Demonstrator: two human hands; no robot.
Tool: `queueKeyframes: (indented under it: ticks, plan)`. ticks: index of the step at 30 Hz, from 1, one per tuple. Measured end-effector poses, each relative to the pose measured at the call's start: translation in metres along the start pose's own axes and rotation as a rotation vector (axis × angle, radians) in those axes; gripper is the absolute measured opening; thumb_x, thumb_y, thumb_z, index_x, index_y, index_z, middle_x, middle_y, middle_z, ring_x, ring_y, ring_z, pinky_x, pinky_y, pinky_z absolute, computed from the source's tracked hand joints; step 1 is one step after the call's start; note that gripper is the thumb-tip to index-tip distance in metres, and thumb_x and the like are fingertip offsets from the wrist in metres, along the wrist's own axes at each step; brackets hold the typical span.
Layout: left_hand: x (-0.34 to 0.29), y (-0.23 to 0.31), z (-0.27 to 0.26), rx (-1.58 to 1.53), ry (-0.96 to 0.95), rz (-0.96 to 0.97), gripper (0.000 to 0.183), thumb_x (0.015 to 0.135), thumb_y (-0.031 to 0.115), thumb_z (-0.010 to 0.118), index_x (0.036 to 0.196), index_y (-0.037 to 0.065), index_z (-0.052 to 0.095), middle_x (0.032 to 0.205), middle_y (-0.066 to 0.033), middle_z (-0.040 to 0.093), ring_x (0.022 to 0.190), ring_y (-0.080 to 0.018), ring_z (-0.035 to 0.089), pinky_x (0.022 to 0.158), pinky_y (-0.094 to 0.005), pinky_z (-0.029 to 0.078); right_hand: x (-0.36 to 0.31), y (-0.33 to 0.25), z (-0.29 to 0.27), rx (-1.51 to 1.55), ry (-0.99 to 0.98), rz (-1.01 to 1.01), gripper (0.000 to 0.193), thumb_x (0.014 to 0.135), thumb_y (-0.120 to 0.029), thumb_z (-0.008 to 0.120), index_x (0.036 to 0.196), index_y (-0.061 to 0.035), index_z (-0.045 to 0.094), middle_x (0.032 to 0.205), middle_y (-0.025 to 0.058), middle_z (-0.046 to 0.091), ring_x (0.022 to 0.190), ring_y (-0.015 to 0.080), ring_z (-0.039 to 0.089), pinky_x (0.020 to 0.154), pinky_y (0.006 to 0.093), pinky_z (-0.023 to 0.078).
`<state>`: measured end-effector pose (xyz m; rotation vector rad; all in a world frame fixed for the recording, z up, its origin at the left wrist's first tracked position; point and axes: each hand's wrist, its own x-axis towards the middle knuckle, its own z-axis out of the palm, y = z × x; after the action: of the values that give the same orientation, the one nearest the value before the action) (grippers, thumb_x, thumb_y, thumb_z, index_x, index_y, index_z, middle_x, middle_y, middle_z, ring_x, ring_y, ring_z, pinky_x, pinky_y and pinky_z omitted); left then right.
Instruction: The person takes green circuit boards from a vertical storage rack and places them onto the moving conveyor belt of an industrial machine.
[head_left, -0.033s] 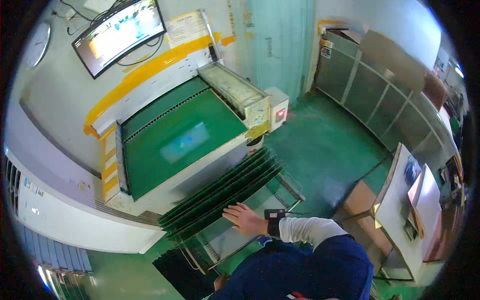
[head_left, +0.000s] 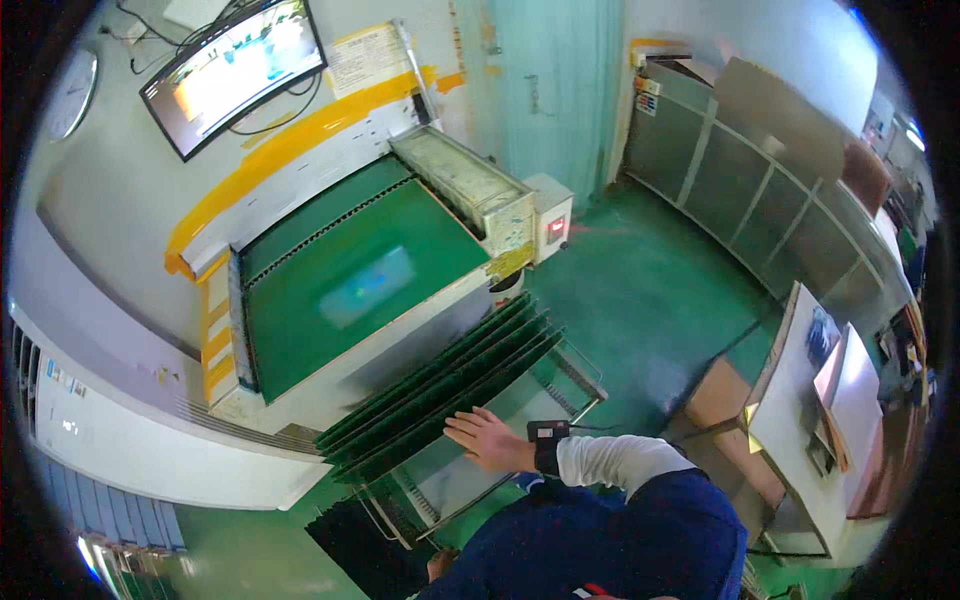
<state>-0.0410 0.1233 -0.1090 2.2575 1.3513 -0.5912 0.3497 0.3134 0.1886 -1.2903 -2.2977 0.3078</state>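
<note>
Several dark green panels (head_left: 440, 385) stand on edge, tilted, side by side in a metal rack (head_left: 455, 480) with toothed side rails. My right hand (head_left: 490, 440) lies at the nearest panel, its fingers stretched out and nothing gripped in them. A black device is strapped to that wrist, below a white sleeve. Only a small part of my left hand (head_left: 440, 563) shows beside my dark blue clothing, at the near left side of the rack; its fingers are hidden.
Beyond the rack stands a machine with a green bed (head_left: 350, 290). A white control box (head_left: 551, 220) adjoins its right end. A cart with boards (head_left: 800, 420) stands at right. A screen (head_left: 240, 70) hangs on the wall; a black mat (head_left: 360, 550) lies at lower left.
</note>
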Motion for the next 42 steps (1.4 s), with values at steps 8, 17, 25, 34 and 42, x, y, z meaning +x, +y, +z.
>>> queueKeyframes:
  ticks: [8,17,25,34,42]
  plan:
    - [-0.006,0.014,-0.055,-0.213,0.084,-0.074,0.032,0.081,0.029,0.055,0.112,0.019,0.056,0.086,-0.0101,0.062,0.072,-0.024,0.061,0.063,-0.0354,0.05,-0.025,-0.011,-0.003,-0.083,-0.052,0.024,0.066,0.077,-0.008,0.05,0.139,-0.0074,0.027,0.146,0.0108,0.024,0.134,0.0271,0.024,0.108,0.0471,0.019]
    - [0.002,-0.003,-0.01,-0.667,0.059,-0.215,0.029,0.079,0.032,0.06,0.105,0.019,0.062,0.098,-0.0101,0.062,0.085,-0.0287,0.06,0.07,-0.0392,0.049,-0.017,-0.017,-0.006,-0.086,0.036,-0.018,0.056,0.077,-0.008,0.051,0.131,-0.0037,0.038,0.134,0.0142,0.04,0.125,0.0299,0.037,0.105,0.0452,0.025]
    - [0.018,0.043,-0.078,-0.685,0.175,-0.205,0.03,0.08,0.032,0.06,0.107,0.017,0.062,0.103,-0.011,0.06,0.091,-0.0291,0.056,0.075,-0.04,0.046,-0.006,0.011,0.022,-0.036,0.011,-0.069,0.03,0.073,-0.015,0.064,0.099,-0.0058,0.055,0.087,0.0065,0.055,0.085,0.0243,0.051,0.075,0.0381,0.042]
    - [0.031,0.093,-0.153,-0.778,0.297,-0.146,0.033,0.081,0.031,0.06,0.109,0.014,0.06,0.109,-0.012,0.056,0.097,-0.0297,0.052,0.08,-0.0409,0.042,0.007,0.004,0.012,-0.035,-0.052,-0.027,0.028,0.072,-0.02,0.062,0.095,-0.0073,0.052,0.09,0.0087,0.055,0.09,0.0272,0.052,0.075,0.039,0.042]
    - [0.051,0.143,-0.213,-0.846,0.443,-0.04,0.035,0.082,0.031,0.06,0.111,0.012,0.059,0.114,-0.0128,0.054,0.103,-0.0302,0.048,0.085,-0.0417,0.039,0.0,0.016,0.007,0.138,0.002,-0.051,0.043,0.075,-0.019,0.064,0.113,-0.0045,0.051,0.1,0.0101,0.054,0.096,0.0266,0.05,0.084,0.039,0.038]
